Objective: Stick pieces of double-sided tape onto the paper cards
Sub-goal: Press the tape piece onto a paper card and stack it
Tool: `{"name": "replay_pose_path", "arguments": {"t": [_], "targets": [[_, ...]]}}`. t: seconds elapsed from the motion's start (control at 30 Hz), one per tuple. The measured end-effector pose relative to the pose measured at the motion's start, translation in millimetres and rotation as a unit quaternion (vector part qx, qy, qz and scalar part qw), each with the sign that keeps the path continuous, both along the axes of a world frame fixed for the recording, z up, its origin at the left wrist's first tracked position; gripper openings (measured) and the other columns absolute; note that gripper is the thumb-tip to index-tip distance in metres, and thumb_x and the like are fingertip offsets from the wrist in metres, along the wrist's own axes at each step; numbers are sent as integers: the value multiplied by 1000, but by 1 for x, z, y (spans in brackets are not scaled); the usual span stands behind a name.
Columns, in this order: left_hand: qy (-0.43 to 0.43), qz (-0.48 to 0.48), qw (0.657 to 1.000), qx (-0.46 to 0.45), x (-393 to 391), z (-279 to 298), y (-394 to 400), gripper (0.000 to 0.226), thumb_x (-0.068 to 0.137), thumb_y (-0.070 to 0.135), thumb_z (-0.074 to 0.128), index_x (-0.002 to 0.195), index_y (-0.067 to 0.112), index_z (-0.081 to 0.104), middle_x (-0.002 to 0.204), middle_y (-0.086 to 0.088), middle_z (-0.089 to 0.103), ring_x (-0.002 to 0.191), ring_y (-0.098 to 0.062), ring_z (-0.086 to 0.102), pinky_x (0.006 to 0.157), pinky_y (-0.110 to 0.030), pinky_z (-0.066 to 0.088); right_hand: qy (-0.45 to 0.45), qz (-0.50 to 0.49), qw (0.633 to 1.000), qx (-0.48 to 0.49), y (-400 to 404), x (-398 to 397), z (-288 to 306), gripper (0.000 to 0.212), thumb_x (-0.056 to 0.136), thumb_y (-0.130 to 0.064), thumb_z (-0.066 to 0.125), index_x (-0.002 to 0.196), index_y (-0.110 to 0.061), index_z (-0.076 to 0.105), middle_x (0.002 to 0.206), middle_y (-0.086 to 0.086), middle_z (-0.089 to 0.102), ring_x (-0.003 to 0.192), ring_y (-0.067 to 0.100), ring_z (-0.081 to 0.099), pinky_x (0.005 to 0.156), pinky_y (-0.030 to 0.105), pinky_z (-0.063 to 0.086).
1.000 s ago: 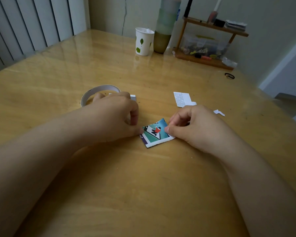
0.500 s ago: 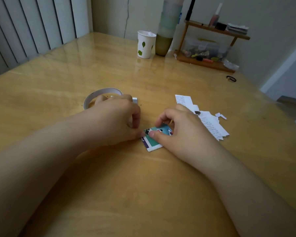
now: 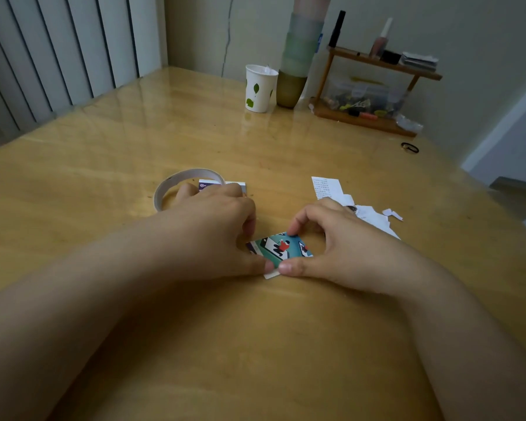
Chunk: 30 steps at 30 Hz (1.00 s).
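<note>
Card (image 3: 278, 249) flat on surface (image 3: 255, 344), middle, toward near edge, picture side up. Left hand (image 3: 216, 229) pinches card's left edge; right hand (image 3: 331, 244) pinches it, forefinger on far edge, thumb on near corner. Tape piece not visible. Advice: hold card still, press flat, rub outward. Tape roll (image 3: 186, 185) behind left hand; paper scraps (image 3: 371, 215) beside right hand.
</note>
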<state>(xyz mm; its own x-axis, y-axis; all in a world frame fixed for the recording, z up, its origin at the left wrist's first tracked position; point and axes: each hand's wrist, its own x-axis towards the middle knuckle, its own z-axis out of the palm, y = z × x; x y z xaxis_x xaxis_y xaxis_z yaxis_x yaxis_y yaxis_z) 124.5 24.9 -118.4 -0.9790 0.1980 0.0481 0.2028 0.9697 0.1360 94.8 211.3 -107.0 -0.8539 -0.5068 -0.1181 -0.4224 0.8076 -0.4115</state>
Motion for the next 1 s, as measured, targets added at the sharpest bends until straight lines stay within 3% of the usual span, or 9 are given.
{"name": "replay_pose_path", "arguments": {"t": [0.17, 0.33, 0.47, 0.63, 0.7, 0.77, 0.87, 0.93, 1.0], "targets": [[-6, -7, 1000, 14, 1, 1, 1, 38, 71, 69, 55, 89, 37, 42, 97, 16, 37, 93, -5, 34, 91, -29, 23, -11, -2, 1000, 0, 1, 0, 1, 49, 67, -54, 75, 106, -43, 48, 115, -23, 38, 111, -2, 34, 85, 17, 29], [-13, -18, 999, 27, 1, 1, 3, 34, 72, 66, 56, 87, 39, 41, 93, 16, 37, 94, -4, 36, 89, -27, 22, -18, -8, 1000, -4, -3, -2, 3, 43, 64, -51, 79, 88, -40, 44, 101, -23, 38, 103, 1, 37, 77, 18, 33], [-3, -10, 999, 37, 3, 2, 4, 38, 71, 66, 58, 90, 39, 39, 95, 17, 36, 92, -4, 35, 87, -26, 23, -10, -10, 999, -52, -3, 2, 2, 46, 64, -43, 83, 91, -36, 45, 102, -21, 49, 101, 1, 47, 74, 13, 38], [9, -4, 999, 49, 4, 5, 3, 42, 73, 65, 57, 99, 39, 39, 86, 20, 33, 90, -5, 34, 89, -28, 25, -30, -16, 983, -181, -6, 3, 1, 37, 78, -22, 75, 100, -37, 50, 83, -14, 62, 71, 1, 56, 75, 22, 49], [26, 2, 994, 108, 5, 10, 2, 31, 76, 62, 55, 92, 38, 44, 84, 19, 37, 83, -7, 37, 79, -27, 30, -46, -35, 958, -280, -6, 4, 5, 33, 82, -14, 72, 99, -36, 54, 82, -6, 68, 79, 14, 66, 74, 29, 54], [56, 14, 971, 230, 6, 14, 1, 19, 79, 53, 56, 78, 35, 49, 81, 14, 44, 77, -9, 45, 66, -26, 35, -79, -70, 923, -370, -6, 6, 10, 28, 83, -11, 70, 100, -29, 57, 85, 1, 73, 78, 20, 69, 62, 24, 53], [94, 8, 918, 385, 8, 17, -6, 12, 82, 39, 53, 94, 39, 56, 79, 16, 46, 84, -13, 55, 62, -28, 48, -147, -132, 858, -474, -5, 5, 12, 21, 83, -6, 68, 99, -18, 60, 76, 6, 74, 60, 13, 65, 51, 17, 45], [102, -35, 909, 402, 12, 20, -10, 35, 77, 30, 48, 105, 51, 48, 80, 20, 38, 84, -9, 51, 68, -34, 53, -198, -166, 820, -512, -5, 4, 13, 20, 83, -1, 66, 100, -11, 61, 69, 5, 72, 52, 9, 62, 50, 17, 45], [132, -79, 923, 352, 13, 22, -9, 36, 75, 32, 53, 105, 52, 52, 84, 23, 35, 84, -4, 45, 76, -29, 45, -243, -177, 789, -536, -4, 4, 14, 18, 83, 4, 63, 98, -5, 60, 63, 5, 68, 48, 7, 60, 46, 15, 46]]}}
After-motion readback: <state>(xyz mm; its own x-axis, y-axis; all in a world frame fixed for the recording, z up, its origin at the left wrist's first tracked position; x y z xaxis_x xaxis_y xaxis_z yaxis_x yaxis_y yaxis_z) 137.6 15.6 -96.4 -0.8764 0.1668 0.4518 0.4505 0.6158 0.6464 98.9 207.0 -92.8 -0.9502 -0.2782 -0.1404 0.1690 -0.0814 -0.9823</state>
